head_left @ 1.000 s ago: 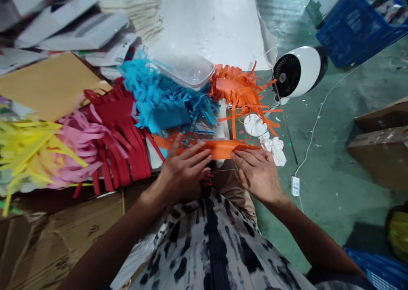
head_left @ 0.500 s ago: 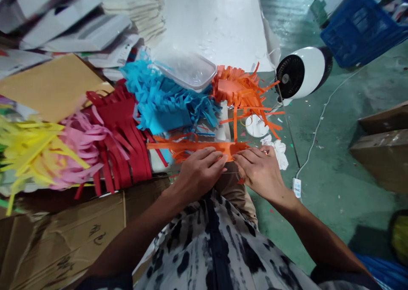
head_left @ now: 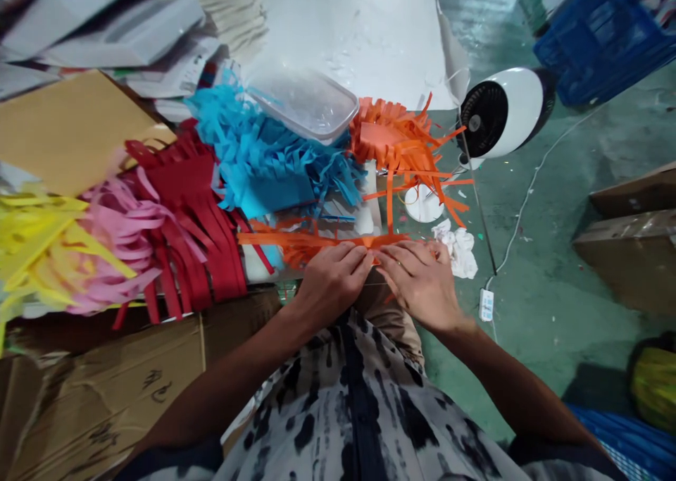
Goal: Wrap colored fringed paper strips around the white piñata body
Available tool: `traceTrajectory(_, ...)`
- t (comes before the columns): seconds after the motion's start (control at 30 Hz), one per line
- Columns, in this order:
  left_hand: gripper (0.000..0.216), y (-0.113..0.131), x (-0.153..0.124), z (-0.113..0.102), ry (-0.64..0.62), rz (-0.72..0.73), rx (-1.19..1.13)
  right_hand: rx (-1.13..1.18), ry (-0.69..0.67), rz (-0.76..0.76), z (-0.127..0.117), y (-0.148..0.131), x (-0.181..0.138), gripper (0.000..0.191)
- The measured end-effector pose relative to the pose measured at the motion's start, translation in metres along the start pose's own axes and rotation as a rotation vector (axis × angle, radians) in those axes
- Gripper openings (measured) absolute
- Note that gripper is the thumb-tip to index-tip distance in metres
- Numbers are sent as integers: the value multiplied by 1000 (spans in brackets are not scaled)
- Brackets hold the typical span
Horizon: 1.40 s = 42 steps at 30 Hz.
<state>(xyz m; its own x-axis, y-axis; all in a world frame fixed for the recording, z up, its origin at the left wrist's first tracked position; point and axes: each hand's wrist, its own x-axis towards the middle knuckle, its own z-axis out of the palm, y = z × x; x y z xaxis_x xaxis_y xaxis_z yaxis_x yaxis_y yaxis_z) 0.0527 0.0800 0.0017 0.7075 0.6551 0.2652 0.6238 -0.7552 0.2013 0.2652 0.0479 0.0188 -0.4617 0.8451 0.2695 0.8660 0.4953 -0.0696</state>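
Note:
Both hands are at the table's near edge, fingers pressed on an orange fringed paper strip (head_left: 380, 241). My left hand (head_left: 335, 280) has its fingers closed on the strip from the left. From the right, my right hand (head_left: 422, 284) pinches it, fingertips almost touching the left ones. Most of the strip's lower side is hidden beneath the fingers; its long fringe runs out to the left. Just beyond lies an orange fringed bundle (head_left: 380, 134), with a blue fringed bundle (head_left: 274, 192) to its left.
Red fringed paper (head_left: 182, 189), pink strips (head_left: 119, 220) and yellow strips (head_left: 42, 241) lie left. A clear plastic container (head_left: 317, 108) rests behind the blue bundle. At right are a fan (head_left: 507, 115), crumpled white paper (head_left: 459, 252) and a power strip (head_left: 486, 304) on the floor.
My right hand has slid left along the orange strip, closing the gap to my left hand. The view has shifted slightly; the other paper bundles lie as before.

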Motion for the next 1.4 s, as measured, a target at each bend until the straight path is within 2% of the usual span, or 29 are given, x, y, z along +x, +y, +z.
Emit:
traceTrajectory(0.13, 26, 1, -10, -2, 82, 41, 60, 17, 0, 25, -9, 16, -13, 20)
traceTrajectory(0.27, 25, -1, -20, -4, 140, 49, 105, 6, -24, 131, -39, 39, -34, 16)
traceTrajectory(0.33, 25, -1, -22, -5, 137, 38, 85, -10, 19, 217, -52, 37, -39, 22)
traceTrajectory(0.4, 27, -1, -22, -6, 118, 25, 42, 16, 50, 233, -57, 23, -37, 33)
traceTrajectory(0.5, 28, -1, -21, -6, 102, 12, -31, 90, -36, 101, -40, -1, -24, 41)
traceTrajectory(0.57, 27, -2, -21, -8, 110, 0, -55, 115, -100, 44, -21, -8, -14, 34)
traceTrajectory(0.7, 18, -7, -24, -17, 113, -106, -99, 203, -102, 115, 2, 2, -6, 24)
traceTrajectory(0.83, 14, -18, -28, -27, 48, -304, -159, 311, -104, 194, -3, 8, -5, 24)
traceTrajectory(0.93, 14, -23, -27, -28, 35, -369, -144, 273, -76, 293, -5, 3, -2, 24)
traceTrajectory(1.13, 12, -22, -18, -24, 3, -392, -72, 216, -86, 412, 1, -2, 3, 24)
traceTrajectory(1.4, 15, -23, -16, -21, -7, -379, -10, 171, -167, 400, 1, 2, 12, 26)
